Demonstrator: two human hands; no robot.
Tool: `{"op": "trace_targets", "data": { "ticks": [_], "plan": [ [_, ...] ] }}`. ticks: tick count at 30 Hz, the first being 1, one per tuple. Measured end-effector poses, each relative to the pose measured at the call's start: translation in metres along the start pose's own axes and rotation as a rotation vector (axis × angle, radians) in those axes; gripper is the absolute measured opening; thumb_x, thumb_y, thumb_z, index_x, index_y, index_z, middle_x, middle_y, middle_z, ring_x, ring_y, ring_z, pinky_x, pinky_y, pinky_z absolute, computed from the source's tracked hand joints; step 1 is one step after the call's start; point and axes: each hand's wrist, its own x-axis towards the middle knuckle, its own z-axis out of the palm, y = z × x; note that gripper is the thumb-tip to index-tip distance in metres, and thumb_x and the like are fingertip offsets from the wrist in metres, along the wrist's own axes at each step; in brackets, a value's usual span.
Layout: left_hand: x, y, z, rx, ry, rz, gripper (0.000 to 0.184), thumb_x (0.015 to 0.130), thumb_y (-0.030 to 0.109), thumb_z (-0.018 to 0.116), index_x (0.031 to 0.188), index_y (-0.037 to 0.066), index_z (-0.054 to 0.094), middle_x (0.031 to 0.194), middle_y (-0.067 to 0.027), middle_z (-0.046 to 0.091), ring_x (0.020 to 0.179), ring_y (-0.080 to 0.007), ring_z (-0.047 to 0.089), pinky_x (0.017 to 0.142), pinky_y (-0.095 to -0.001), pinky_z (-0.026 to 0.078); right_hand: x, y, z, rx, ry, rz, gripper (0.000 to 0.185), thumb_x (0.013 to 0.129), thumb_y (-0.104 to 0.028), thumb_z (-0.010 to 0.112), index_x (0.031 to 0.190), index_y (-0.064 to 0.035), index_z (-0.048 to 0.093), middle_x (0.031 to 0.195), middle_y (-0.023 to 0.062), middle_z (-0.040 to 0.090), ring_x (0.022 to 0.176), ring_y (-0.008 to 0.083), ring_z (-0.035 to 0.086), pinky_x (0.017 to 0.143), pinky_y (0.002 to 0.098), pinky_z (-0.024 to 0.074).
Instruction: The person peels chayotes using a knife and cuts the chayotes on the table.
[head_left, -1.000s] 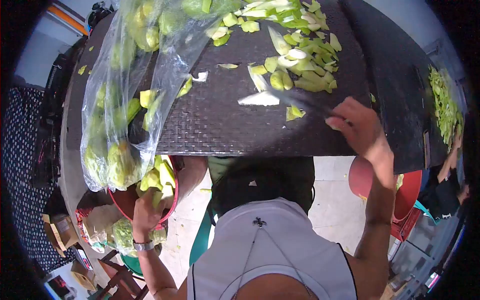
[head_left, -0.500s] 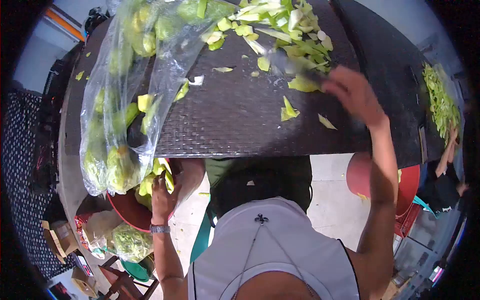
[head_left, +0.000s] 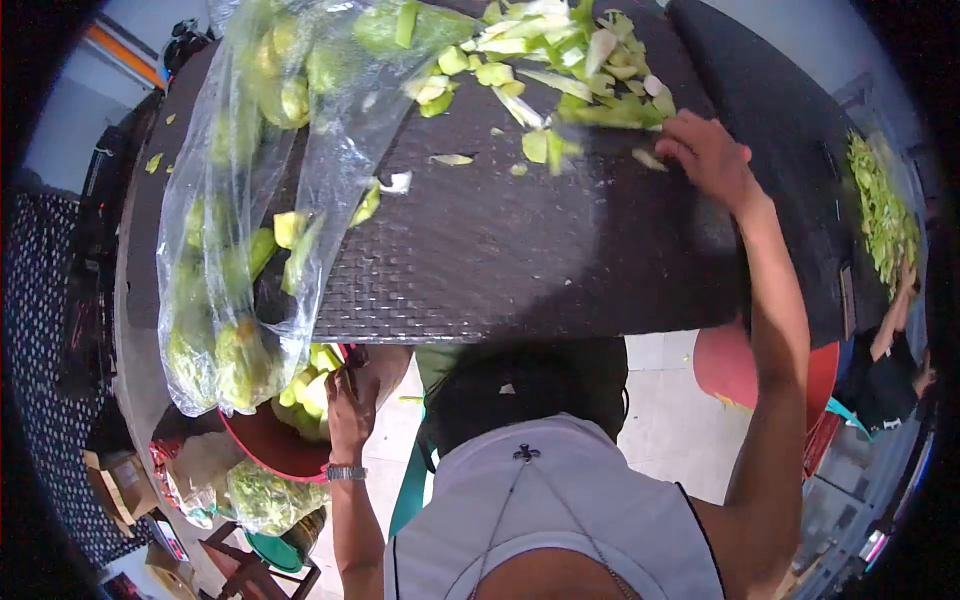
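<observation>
My right hand (head_left: 705, 160) is closed around the handle end of a dark knife (head_left: 605, 138), whose blurred blade lies low over the table. Beyond it spreads a heap of pale green vegetable scraps (head_left: 560, 45). A few peels (head_left: 545, 148) lie close to the blade. Below the table's front edge, my left hand (head_left: 350, 410) hangs at the right side of a red bucket (head_left: 270, 455), its fingers curled. What they grip, if anything, is hidden. Beside those fingers, cut green chunks (head_left: 308, 395) fill part of the bucket.
A clear plastic bag (head_left: 335, 150) with green produce covers the table's left side and droops over the front edge. Another red bucket (head_left: 720, 365) stands below right. A co-worker's hand (head_left: 908, 275) touches shredded greens (head_left: 880, 205). A bag of greens (head_left: 265, 495) sits lower left.
My right hand and the knife have moved slightly away from me, and loose peels have shifted toward the heap. My left hand has moved right and its fingers have curled.
</observation>
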Motion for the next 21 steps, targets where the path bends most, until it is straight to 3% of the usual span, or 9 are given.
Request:
{"op": "trace_targets", "data": {
  "ticks": [3, 6, 7, 10, 13, 15, 17, 19, 21],
  "plan": [
    [-0.009, 0.027, -0.015, -0.038, -0.007, -0.287, 0.062, 0.091, 0.027, 0.076, 0.135, -0.009, 0.052, 0.129, -0.0347, 0.055, 0.117, -0.0515, 0.054, 0.097, -0.0534, 0.050, 0.055, 0.032, 0.022, -0.073, 0.023, 0.086, 0.028, 0.100, -0.034, 0.061, 0.117, -0.0126, 0.068, 0.109, 0.0120, 0.067, 0.104, 0.0371, 0.065, 0.088, 0.0490, 0.0508],
    [0.009, 0.064, -0.058, 0.036, -0.159, -0.230, 0.063, 0.090, 0.031, 0.077, 0.134, -0.008, 0.053, 0.129, -0.0341, 0.056, 0.117, -0.0506, 0.056, 0.097, -0.0522, 0.050, 0.095, 0.041, 0.035, -0.133, 0.103, 0.147, 0.033, 0.100, -0.038, 0.059, 0.115, -0.0104, 0.068, 0.108, 0.0136, 0.068, 0.104, 0.0382, 0.066, 0.089, 0.0497, 0.0506],
    [0.019, 0.079, -0.077, -0.017, -0.203, -0.184, 0.060, 0.090, 0.031, 0.078, 0.133, -0.005, 0.057, 0.121, -0.0294, 0.063, 0.109, -0.0443, 0.063, 0.095, -0.0488, 0.052, 0.103, 0.041, 0.037, -0.112, 0.140, 0.147, 0.034, 0.100, -0.039, 0.060, 0.113, -0.0096, 0.069, 0.107, 0.0142, 0.068, 0.103, 0.0388, 0.066, 0.089, 0.0494, 0.0509],
    [0.064, 0.127, -0.156, -0.305, -0.522, -0.176, 0.051, 0.088, 0.030, 0.079, 0.125, -0.002, 0.064, 0.109, -0.0216, 0.070, 0.099, -0.0373, 0.068, 0.089, -0.0447, 0.054, 0.109, 0.010, 0.019, -0.020, 0.174, 0.182, 0.034, 0.099, -0.040, 0.062, 0.107, -0.0075, 0.070, 0.104, 0.0154, 0.067, 0.099, 0.0398, 0.066, 0.085, 0.0486, 0.0522],
    [0.101, 0.139, -0.211, -0.136, -0.508, 0.015, 0.038, 0.088, 0.022, 0.078, 0.117, 0.000, 0.069, 0.101, -0.0175, 0.072, 0.091, -0.0323, 0.070, 0.082, -0.0423, 0.055, 0.086, -0.033, 0.009, 0.156, 0.197, 0.110, 0.033, 0.097, -0.039, 0.065, 0.100, -0.0062, 0.070, 0.100, 0.0151, 0.067, 0.094, 0.0403, 0.067, 0.080, 0.0485, 0.0533],
    [0.137, 0.116, -0.222, -0.293, -0.301, 0.131, 0.027, 0.090, 0.011, 0.072, 0.114, -0.001, 0.070, 0.095, -0.0169, 0.072, 0.082, -0.0280, 0.069, 0.072, -0.0381, 0.053, 0.062, -0.059, 0.008, 0.261, 0.157, 0.036, 0.032, 0.095, -0.038, 0.068, 0.098, -0.0061, 0.069, 0.098, 0.0146, 0.067, 0.091, 0.0402, 0.067, 0.078, 0.0488, 0.0534],
    [0.193, 0.139, -0.229, -0.317, -0.220, -0.271, 0.022, 0.098, 0.018, 0.062, 0.103, -0.003, 0.068, 0.084, -0.0111, 0.068, 0.068, -0.0179, 0.061, 0.065, -0.0343, 0.050, 0.044, -0.082, 0.005, 0.322, 0.056, -0.025, 0.032, 0.094, -0.038, 0.069, 0.097, -0.0064, 0.068, 0.095, 0.0141, 0.067, 0.089, 0.0396, 0.067, 0.077, 0.0494, 0.0533],
    [0.246, 0.112, -0.218, -0.430, -0.191, -0.279, 0.025, 0.098, 0.021, 0.061, 0.096, -0.003, 0.065, 0.076, -0.0101, 0.062, 0.063, -0.0174, 0.060, 0.063, -0.0339, 0.048, 0.041, -0.096, 0.004, 0.267, 0.014, -0.038, 0.031, 0.093, -0.038, 0.069, 0.098, -0.0068, 0.068, 0.093, 0.0136, 0.066, 0.087, 0.0391, 0.067, 0.076, 0.0500, 0.0533],
    [0.295, 0.080, -0.206, -0.158, -0.292, -0.079, 0.023, 0.098, 0.020, 0.059, 0.094, -0.002, 0.064, 0.076, -0.0136, 0.061, 0.066, -0.0244, 0.064, 0.062, -0.0387, 0.049, 0.045, -0.088, 0.010, 0.188, 0.008, -0.046, 0.032, 0.093, -0.039, 0.069, 0.099, -0.0084, 0.067, 0.092, 0.0122, 0.067, 0.085, 0.0371, 0.068, 0.075, 0.0505, 0.0542]
  ]
}}
